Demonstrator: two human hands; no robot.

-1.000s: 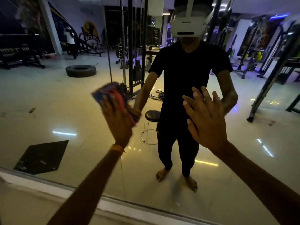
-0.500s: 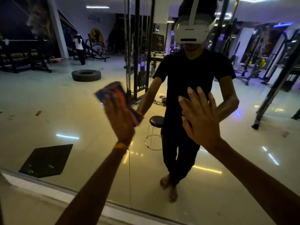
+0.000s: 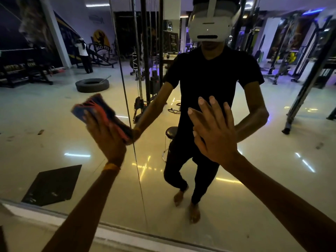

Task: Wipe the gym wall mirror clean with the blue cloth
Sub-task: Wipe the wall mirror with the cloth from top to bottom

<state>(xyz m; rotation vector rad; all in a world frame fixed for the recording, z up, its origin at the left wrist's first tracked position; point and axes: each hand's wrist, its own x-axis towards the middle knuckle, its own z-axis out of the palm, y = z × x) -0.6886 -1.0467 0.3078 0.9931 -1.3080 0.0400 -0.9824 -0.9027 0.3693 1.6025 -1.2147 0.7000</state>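
The wall mirror (image 3: 54,128) fills the view and reflects a dim gym floor and a person in black. My left hand (image 3: 107,137) holds the folded blue cloth (image 3: 85,110), which has red stripes, flat against the glass left of a vertical seam (image 3: 135,160). The cloth is motion-blurred. My right hand (image 3: 212,131) rests on the glass to the right of the seam, its fingers straight and spread, holding nothing.
The mirror's pale lower frame (image 3: 116,235) runs along the bottom. In the reflection are a tyre (image 3: 91,85), a round stool (image 3: 171,132), a dark floor mat (image 3: 52,184), cable machines and racks.
My left hand has slid the cloth leftwards across the glass. My right hand has shifted slightly left, still flat on the mirror. The reflected person's feet have moved.
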